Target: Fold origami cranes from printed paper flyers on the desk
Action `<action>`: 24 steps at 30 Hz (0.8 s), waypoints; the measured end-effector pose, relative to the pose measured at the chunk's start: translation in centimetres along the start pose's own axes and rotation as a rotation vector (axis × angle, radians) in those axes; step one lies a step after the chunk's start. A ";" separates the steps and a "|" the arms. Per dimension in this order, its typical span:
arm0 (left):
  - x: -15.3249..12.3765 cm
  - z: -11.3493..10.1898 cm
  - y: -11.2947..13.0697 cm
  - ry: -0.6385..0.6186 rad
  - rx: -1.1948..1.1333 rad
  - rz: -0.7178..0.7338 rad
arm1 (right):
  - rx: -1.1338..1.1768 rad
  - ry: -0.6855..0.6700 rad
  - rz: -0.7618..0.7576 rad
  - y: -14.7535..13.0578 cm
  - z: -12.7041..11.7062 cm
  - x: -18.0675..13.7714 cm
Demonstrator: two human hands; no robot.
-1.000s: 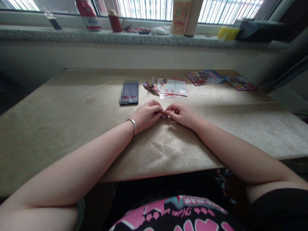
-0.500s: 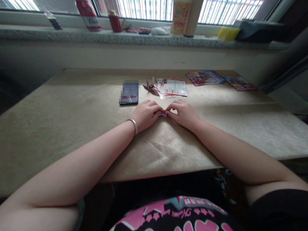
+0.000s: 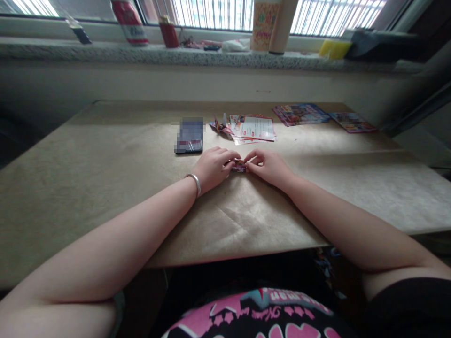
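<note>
Below a windowsill cup (image 3: 263,27), left hand (image 3: 214,166) and right hand (image 3: 270,167) pinch paper (image 3: 240,166).

One camera, worn on the person's head, looks forward and down over a wide, beige, creased tabletop (image 3: 98,173). Nearest, at six o'clock, is the wearer's black fabric shirt with pink print (image 3: 260,312). Bare forearms (image 3: 141,225) extend from eight and four o'clock, with the left hand (image 3: 214,166) and right hand (image 3: 269,168) at mid-distance near the centre. Farthest, toward twelve o'clock, are a speckled grey stone windowsill (image 3: 197,56) and a bright, barred window (image 3: 214,14).
</note>
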State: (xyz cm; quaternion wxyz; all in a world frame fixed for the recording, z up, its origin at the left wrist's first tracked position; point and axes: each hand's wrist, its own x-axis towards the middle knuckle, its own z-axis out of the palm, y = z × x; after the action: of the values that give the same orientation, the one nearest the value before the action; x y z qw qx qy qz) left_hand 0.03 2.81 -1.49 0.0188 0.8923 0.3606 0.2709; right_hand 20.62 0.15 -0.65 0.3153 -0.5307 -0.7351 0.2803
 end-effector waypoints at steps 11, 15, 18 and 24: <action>0.0 -0.2 0.2 -0.087 -0.150 0.024 | -0.007 -0.017 -0.053 0.5 0.2 0.6; 0.0 -0.4 0.6 -0.071 -0.175 -0.110 | -0.017 -0.012 -0.041 0.5 0.2 0.9; 0.0 -0.5 0.8 -0.101 -0.157 -0.093 | -0.064 -0.031 -0.076 0.5 0.1 0.9; -0.1 -0.3 0.6 -0.109 -0.097 -0.006 | -0.178 -0.003 -0.250 0.8 0.0 0.9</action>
State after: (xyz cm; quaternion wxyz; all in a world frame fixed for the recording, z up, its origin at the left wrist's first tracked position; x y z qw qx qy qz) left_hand 0.26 2.27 -1.16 0.0825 0.9027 0.3479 0.2392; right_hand 20.89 1.19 -1.11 0.2984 -0.4605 -0.8179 0.1731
